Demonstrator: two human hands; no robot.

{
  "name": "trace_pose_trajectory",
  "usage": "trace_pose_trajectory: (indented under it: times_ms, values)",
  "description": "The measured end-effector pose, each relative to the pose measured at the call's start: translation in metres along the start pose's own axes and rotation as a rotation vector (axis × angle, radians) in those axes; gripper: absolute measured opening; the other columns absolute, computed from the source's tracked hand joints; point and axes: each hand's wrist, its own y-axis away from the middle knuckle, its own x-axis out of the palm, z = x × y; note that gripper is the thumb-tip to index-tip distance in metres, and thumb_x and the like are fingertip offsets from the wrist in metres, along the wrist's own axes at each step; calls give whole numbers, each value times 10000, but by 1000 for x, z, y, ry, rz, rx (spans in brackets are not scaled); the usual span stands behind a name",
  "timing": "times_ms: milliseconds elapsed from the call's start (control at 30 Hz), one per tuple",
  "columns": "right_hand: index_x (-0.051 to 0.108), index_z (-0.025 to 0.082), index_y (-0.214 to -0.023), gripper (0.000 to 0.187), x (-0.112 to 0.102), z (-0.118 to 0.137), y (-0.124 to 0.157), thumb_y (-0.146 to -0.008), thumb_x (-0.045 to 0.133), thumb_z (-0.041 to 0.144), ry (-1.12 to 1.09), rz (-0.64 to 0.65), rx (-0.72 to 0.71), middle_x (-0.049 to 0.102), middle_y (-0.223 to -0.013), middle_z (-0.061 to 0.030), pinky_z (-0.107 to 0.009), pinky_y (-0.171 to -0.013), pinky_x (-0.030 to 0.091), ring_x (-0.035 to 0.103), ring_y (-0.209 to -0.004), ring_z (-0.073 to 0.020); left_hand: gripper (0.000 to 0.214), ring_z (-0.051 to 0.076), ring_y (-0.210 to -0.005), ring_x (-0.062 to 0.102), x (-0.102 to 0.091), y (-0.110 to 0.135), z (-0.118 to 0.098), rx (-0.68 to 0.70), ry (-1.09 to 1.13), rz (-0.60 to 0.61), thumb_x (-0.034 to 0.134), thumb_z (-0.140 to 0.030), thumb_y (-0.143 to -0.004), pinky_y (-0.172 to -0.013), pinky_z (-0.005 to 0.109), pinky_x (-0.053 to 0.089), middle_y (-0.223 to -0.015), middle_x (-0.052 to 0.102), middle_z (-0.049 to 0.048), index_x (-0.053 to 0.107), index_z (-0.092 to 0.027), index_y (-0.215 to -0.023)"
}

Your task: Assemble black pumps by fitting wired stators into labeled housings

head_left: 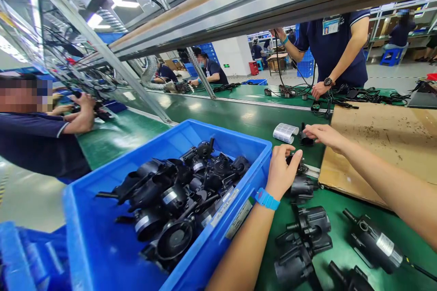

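My left hand (283, 168), with a blue band on the wrist, is just past the right rim of a blue bin (235, 138). Its thumb and fingers are apart, beside a black plastic housing (301, 166) that it partly hides. Farther forward, my right hand (322, 136) has its fingertips closed on a small black plastic part (306, 138) on the green bench. A curled sheet of silvery labels (285, 132) lies left of that part. Inside the bin is a heap of black motor housings (174, 198), some with white labels.
More black housings (312, 223) and a labelled motor with a wire (380, 243) lie on the bench nearby. Flat cardboard (382, 150) covers the right side. A metal rail (239, 13) crosses overhead. One co-worker (334, 50) handles cables opposite; another (41, 132) works at left.
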Motion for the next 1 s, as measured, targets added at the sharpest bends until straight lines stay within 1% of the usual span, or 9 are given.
trace_pose_trajectory:
  times_ms: [100, 167, 267, 367, 533, 633, 733, 833, 1000]
  values:
    - [536, 199, -1411, 487, 4, -4, -17, -1009, 614, 462, 124, -132, 27, 535, -1418, -127, -558, -1076, 447, 541, -1271, -306, 370, 302, -1340, 493, 5, 3, 0, 65, -87, 114, 621, -466, -944, -1136, 466, 407, -1373, 549, 120, 659, -251, -1243]
    - [498, 208, -1449, 546, 15, -7, -29, -977, 672, 422, 184, -168, 64, 478, -1473, -132, -589, -1083, 433, 506, -1304, -333, 403, 352, -1389, 441, 4, 4, -1, 97, -195, 206, 691, -483, -890, -1163, 519, 373, -1434, 517, 127, 693, -253, -1222]
    - [501, 207, -1440, 505, 30, -9, -43, -990, 659, 374, 220, -190, 122, 506, -1435, -128, -562, -1036, 484, 556, -1238, -312, 408, 362, -1276, 541, -5, 5, -7, 100, -365, 289, 710, -465, -872, -1101, 520, 434, -1331, 579, 156, 706, -215, -1195]
    - [507, 207, -1425, 457, 32, -10, -44, -1012, 625, 363, 216, -208, 137, 544, -1378, -122, -519, -996, 518, 593, -1170, -282, 414, 353, -1022, 680, -18, 7, -17, 45, -480, 348, 736, -431, -848, -887, 481, 553, -1128, 664, 166, 690, -185, -1179]
    - [455, 215, -1469, 510, 35, -3, 6, -997, 622, 316, 178, -119, -9, 559, -1326, -112, -495, -1013, 495, 598, -1144, -266, 343, 368, -828, 731, -40, 14, -37, -40, -586, 408, 665, -475, -903, -721, 425, 560, -812, 718, 161, 724, -138, -902]
    - [486, 270, -1462, 544, 41, 2, 49, -945, 656, 268, 149, 5, -122, 570, -1291, -82, -402, -1069, 455, 598, -1160, -224, 301, 351, -874, 731, -50, 14, -46, -59, -608, 366, 548, -395, -986, -741, 409, 544, -934, 734, 177, 692, -138, -1044]
    - [651, 238, -1264, 309, 37, 1, 64, -986, 617, 367, 102, 142, -131, 661, -1095, -52, -332, -923, 540, 669, -980, -185, 271, 318, -928, 722, -52, 13, -51, -21, -596, 363, 475, -333, -1024, -763, 378, 536, -1012, 720, 155, 647, -160, -1140]
    - [678, 150, -1102, 308, 26, -7, 40, -1053, 529, 415, 77, 144, -55, 690, -995, -60, -355, -796, 582, 682, -862, -183, 235, 322, -1015, 699, -49, 14, -51, 35, -587, 386, 553, -326, -995, -815, 379, 534, -1080, 697, 150, 644, -177, -1152]
    - [642, 160, -1213, 287, 30, -17, -19, -1008, 637, 361, 123, -23, 33, 637, -1236, -92, -456, -944, 550, 636, -1088, -240, 311, 352, -1048, 685, -46, 19, -49, 76, -603, 420, 650, -343, -944, -851, 423, 536, -1104, 703, 161, 629, -187, -1212]
